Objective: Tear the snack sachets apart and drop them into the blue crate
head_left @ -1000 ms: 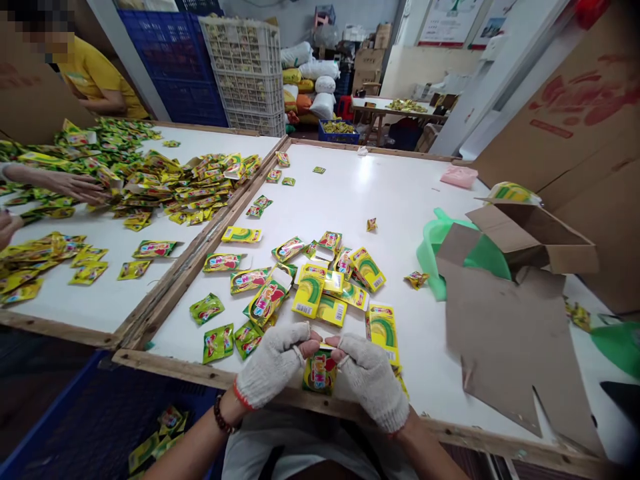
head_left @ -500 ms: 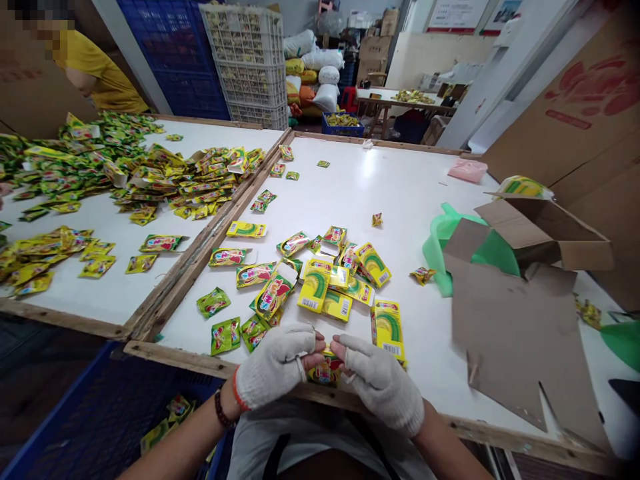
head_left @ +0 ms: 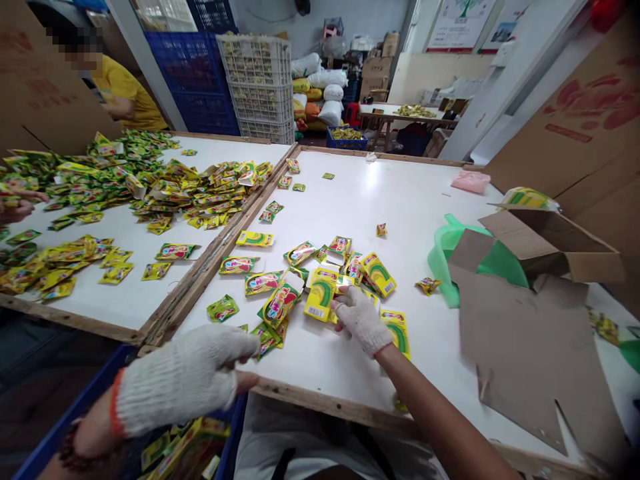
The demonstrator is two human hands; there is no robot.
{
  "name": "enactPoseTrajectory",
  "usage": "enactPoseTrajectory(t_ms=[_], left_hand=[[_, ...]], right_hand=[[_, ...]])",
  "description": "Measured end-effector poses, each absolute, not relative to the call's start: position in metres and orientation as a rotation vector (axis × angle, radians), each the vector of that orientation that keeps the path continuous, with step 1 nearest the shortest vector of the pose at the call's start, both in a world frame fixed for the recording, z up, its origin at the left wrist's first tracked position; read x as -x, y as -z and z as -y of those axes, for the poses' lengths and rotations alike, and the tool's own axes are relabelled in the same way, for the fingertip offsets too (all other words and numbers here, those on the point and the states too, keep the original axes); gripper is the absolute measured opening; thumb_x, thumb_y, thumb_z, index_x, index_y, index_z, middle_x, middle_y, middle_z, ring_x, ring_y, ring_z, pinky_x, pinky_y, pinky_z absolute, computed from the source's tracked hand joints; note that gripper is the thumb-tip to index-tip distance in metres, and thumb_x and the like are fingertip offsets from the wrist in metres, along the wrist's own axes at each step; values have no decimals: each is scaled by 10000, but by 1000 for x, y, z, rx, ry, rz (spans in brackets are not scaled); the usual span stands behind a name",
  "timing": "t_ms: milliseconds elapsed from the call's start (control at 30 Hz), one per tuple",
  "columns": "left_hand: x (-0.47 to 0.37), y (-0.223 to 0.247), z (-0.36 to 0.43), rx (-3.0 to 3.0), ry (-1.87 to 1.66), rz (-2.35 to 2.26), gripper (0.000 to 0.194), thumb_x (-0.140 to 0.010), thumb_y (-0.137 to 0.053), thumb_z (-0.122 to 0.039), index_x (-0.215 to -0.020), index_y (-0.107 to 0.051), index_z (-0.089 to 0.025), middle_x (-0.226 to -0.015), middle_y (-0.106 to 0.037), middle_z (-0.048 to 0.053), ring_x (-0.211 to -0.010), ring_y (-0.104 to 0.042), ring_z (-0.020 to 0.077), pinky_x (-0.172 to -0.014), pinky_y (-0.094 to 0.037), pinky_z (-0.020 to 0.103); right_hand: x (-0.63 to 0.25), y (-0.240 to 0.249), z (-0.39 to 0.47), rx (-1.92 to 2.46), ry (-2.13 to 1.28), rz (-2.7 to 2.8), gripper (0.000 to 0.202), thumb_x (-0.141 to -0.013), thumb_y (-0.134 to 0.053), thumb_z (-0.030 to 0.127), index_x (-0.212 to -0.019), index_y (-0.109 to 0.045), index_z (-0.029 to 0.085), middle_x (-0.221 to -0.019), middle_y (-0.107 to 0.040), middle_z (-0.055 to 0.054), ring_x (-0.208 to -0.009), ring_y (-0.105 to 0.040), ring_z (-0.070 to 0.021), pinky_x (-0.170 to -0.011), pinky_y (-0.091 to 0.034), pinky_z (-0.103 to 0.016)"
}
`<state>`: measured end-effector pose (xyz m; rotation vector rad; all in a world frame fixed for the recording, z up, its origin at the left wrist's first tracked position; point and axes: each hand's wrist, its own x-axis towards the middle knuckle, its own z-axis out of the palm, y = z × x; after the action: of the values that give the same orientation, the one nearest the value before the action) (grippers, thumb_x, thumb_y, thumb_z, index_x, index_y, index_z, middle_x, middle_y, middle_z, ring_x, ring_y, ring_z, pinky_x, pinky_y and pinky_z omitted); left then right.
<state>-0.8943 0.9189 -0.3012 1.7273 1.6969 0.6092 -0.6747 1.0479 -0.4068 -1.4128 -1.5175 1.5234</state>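
The work is seeming to stand partway: some packs (head_left: 197,440) are already lying in the blue crate (head_left: 239,427) below the table edge, while many are remaining on the white table (head_left: 400,200). The left hand (head_left: 180,377), gloved, is hanging above the crate's side of the edge; its thumb and fingers are standing apart, with nothing showing between them. The right hand (head_left: 363,320) is hovering at the yellow box (head_left: 320,293), which is lying in the loose heap; whether its fingers are grasping the box, one cannot tell. Green packets (head_left: 223,308) are lying left of the heap. On the right, a cardboard sheet (head_left: 525,347) is partly hiding a green plastic container (head_left: 443,250). Beyond the wooden strip (head_left: 215,250), a big pile (head_left: 200,190) is covering much of the neighbouring surface. Behind, pale crates (head_left: 260,87) and sacks (head_left: 327,83) are standing stacked.
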Motion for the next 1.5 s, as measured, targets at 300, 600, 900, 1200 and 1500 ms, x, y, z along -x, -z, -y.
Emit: enactPoseTrajectory(t_ms=[300, 600, 900, 1200, 1500], left_hand=[[790, 390, -972, -1132, -1309, -1433, 551, -721, -642, -324, -1209, -436, -174, -1219, -543, 98, -1105, -523, 230, -955, -414, 363], [787, 408, -961, -998, -1188, -1178, 360, -752, -562, -192, -1109, -534, -165, -1144, -598, 67, -1096, -530, 218, -977, -415, 368], [787, 424, -941, -918, -1265, -1265, 351, -752, -592, -228, -1079, -479, -168, -1065, -602, 89, -931, -600, 202, -840, -486, 355], [803, 400, -949, -1337, -1024, -1384, 161, -789, -549, -254, -888, -606, -142, -793, -594, 32, -755, -553, 153, -695, -452, 254], [814, 382, -959, -1575, -868, -1360, 247, -829, -503, -295, -680, -607, -127, -682, -567, 1, -684, -512, 124, -640, -384, 213]], right_hand=[[679, 401, -1013, 1217, -1001, 1843, 334, -719, -573, 169, -1053, -571, 192, -947, -649, -62, -899, -603, -210, -824, -497, -362], [633, 430, -979, 1187, -1221, 1473, 219, -733, -597, 249, -922, -498, 200, -986, -623, -84, -930, -610, -220, -821, -522, -393], [622, 431, -975, 1191, -1286, 1629, 319, -751, -597, 276, -1055, -600, 180, -1070, -656, -90, -993, -606, -240, -879, -500, -424], [625, 413, -989, 1262, -1273, 1766, 221, -747, -543, 239, -931, -649, 177, -848, -699, -51, -793, -642, -209, -729, -528, -354], [628, 400, -990, 1237, -1124, 1972, 222, -797, -522, 302, -864, -712, 208, -864, -720, -57, -798, -652, -224, -727, -520, -345]])
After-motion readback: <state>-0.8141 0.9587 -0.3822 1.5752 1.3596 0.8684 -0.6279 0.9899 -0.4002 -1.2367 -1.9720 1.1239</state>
